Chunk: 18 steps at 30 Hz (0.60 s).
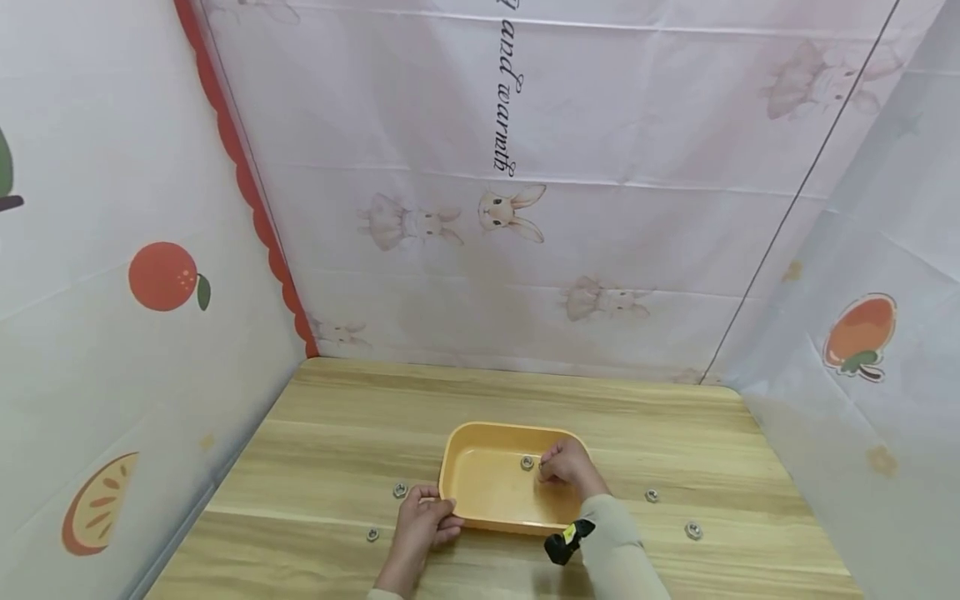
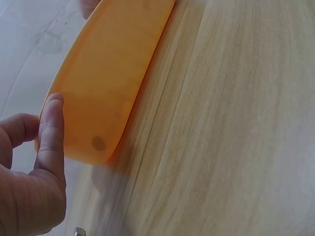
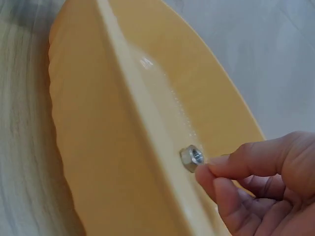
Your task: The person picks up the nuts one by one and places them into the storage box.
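A yellow plastic tray (image 1: 517,525) stands on the wooden table. My left hand (image 1: 423,521) pinches the rim at the tray's near left corner; in the left wrist view, one finger (image 2: 51,132) lies along the outside wall. My right hand (image 1: 570,465) reaches inside the tray at its right side, thumb and fingertips drawn together. A small metallic bit, apparently a hex nut, shows at those fingertips in the head view, mostly hidden by the fingers. Just left of them, another silver hex nut (image 1: 527,462) lies on the tray floor.
Left of the tray lie two hex nuts, one farther back (image 1: 401,491) and one nearer (image 1: 372,535). To the right lie two more, a far nut (image 1: 652,495) and a near nut (image 1: 693,530). Printed cloth walls (image 1: 525,333) enclose the table's back and sides.
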{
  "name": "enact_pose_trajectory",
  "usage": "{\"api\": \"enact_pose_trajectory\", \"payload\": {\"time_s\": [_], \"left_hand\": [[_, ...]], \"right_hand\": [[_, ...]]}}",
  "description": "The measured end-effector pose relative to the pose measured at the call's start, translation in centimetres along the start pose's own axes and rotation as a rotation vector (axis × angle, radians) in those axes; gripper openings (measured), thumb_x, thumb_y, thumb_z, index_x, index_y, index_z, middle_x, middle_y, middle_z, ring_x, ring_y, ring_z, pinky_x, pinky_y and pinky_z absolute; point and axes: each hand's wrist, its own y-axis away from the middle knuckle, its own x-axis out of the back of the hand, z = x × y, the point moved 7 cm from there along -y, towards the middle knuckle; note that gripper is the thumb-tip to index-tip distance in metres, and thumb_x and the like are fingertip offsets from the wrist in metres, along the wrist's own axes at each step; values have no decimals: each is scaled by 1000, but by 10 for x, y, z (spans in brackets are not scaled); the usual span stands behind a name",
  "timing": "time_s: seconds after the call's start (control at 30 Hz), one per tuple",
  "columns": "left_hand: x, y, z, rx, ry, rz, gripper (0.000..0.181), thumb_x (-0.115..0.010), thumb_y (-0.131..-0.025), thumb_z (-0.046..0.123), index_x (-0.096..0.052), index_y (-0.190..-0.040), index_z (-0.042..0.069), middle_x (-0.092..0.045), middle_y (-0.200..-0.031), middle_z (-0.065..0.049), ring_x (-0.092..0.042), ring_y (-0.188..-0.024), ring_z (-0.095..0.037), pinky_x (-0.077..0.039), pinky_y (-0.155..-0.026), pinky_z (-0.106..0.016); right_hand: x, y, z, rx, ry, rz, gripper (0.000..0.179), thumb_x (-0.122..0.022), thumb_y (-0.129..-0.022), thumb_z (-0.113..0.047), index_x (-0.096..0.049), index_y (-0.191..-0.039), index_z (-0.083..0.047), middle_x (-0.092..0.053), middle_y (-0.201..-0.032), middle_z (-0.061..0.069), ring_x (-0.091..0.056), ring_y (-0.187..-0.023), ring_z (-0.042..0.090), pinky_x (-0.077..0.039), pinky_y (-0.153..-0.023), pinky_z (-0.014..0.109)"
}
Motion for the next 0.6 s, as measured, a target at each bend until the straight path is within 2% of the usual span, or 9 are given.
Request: {"api": "enact_pose_trajectory", "payload": {"time_s": [0.23, 0.37, 0.47, 0.6], "left_hand": [[-1, -2, -1, 8, 5, -5, 40, -61, -86, 1, -33, -113, -8, -62, -85, -22, -65, -62, -21, -57, -56, -30], [-1, 1, 3, 17, 9, -11, 39, -60, -86, -1, -34, -113, -9, -62, -85, -22, -65, -62, -21, -57, -57, -31], [-3, 7, 12, 20, 6, -14, 38, -59, -86, -2, -34, -113, -10, -61, -84, -22, -65, -62, -22, -57, -58, -31], [-7, 14, 20, 21, 6, -21, 37, -58, -86, -3, -33, -112, -11, -61, -84, -23, -65, -63, -23, -58, -59, -32]], "right_hand": [[-3, -4, 9, 3, -33, 30, 19, -59, -59, 19, -62, -72, 6, -54, -56, 1, -46, -45, 10, -40, -40, 19], [-9, -2, 13, 1, -75, -17, 20, -57, -60, 21, -60, -77, 10, -56, -59, 3, -50, -48, 13, -47, -45, 24], [-13, 0, 14, 1, -95, -56, 22, -55, -61, 22, -59, -80, 12, -58, -59, 5, -51, -49, 13, -49, -47, 25], [-10, 1, 13, 12, -60, -10, 24, -55, -61, 20, -57, -82, 10, -55, -58, 6, -49, -45, 12, -43, -42, 21]]}}
